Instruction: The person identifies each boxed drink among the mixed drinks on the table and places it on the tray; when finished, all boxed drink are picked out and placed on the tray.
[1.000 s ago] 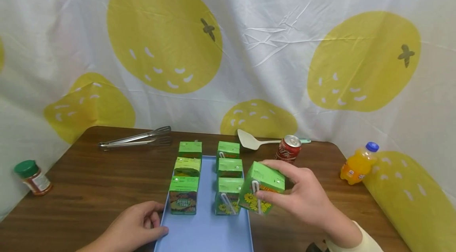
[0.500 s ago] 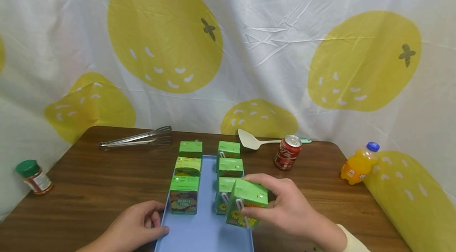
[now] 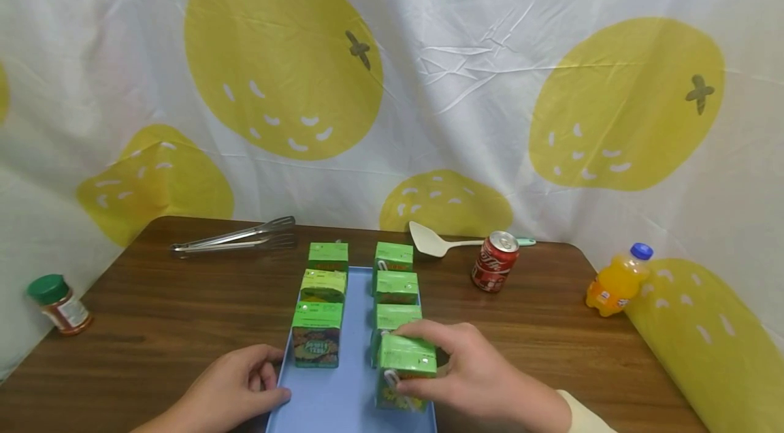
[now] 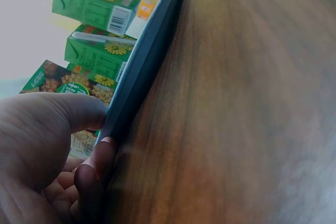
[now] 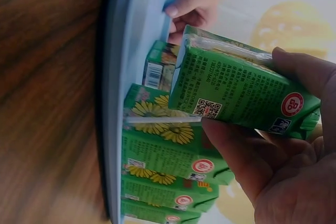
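Observation:
A green drink carton (image 3: 408,353) with a straw on its side is held by my right hand (image 3: 480,373), thumb on the near face and fingers behind. In the right wrist view this carton (image 5: 236,85) hangs a little above the light blue tray (image 3: 343,399). My left hand (image 3: 223,389) grips the tray's left rim; the left wrist view has the thumb (image 4: 86,111) inside and fingers outside. Several cartons stand upright on the tray in two rows: a left row (image 3: 316,344) and a right row (image 3: 397,289). The held carton partly hides the nearest right one.
A red soda can (image 3: 495,263) stands right of the tray, with a white spatula (image 3: 429,240) behind it. Metal tongs (image 3: 235,239) lie at the back left. A green-capped spice jar (image 3: 59,306) is far left, an orange drink bottle (image 3: 618,281) far right. A patterned cloth (image 3: 453,113) hangs behind.
My right hand has carried the carton left and down, from beside the tray to over its right side, in front of the right row. My left hand has stayed on the rim.

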A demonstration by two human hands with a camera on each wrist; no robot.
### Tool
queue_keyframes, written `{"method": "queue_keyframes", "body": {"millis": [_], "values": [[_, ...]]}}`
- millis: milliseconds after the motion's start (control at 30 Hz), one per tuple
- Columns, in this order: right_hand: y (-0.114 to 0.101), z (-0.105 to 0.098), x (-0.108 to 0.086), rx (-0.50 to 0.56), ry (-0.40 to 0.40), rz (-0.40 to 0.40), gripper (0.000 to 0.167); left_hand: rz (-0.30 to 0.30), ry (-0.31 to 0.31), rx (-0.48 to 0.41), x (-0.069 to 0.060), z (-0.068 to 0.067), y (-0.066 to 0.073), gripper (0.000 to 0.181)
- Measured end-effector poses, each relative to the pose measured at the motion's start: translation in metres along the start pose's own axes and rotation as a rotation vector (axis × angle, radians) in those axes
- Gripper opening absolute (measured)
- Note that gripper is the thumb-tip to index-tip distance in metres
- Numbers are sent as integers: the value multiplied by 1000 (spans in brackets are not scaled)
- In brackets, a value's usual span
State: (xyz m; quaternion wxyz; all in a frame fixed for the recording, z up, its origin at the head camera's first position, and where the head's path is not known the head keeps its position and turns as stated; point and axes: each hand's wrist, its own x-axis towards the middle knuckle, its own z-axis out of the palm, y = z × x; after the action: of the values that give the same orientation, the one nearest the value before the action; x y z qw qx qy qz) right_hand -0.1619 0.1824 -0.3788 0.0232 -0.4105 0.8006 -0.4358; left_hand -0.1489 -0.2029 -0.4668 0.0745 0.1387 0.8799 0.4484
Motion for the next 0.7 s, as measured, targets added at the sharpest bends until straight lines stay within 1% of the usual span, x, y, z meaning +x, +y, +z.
{"method": "queue_keyframes", "body": {"millis": [100,200,333,433,700], "values": [[3,3,1,4,-21,14,51,5,2,0,0,0,0,56],[5,6,1,-21,-39,28,50,7,5,-2,-1,0,0,56],[8,9,2,-35,-72,82,49,7,4,-7,-1,0,0,55],[9,11,2,-37,-87,105,49,3,0,-9,-1,0,0,55],[12,15,2,-100,-99,57,41,-13,-10,-9,0,-1,2,56]]}}
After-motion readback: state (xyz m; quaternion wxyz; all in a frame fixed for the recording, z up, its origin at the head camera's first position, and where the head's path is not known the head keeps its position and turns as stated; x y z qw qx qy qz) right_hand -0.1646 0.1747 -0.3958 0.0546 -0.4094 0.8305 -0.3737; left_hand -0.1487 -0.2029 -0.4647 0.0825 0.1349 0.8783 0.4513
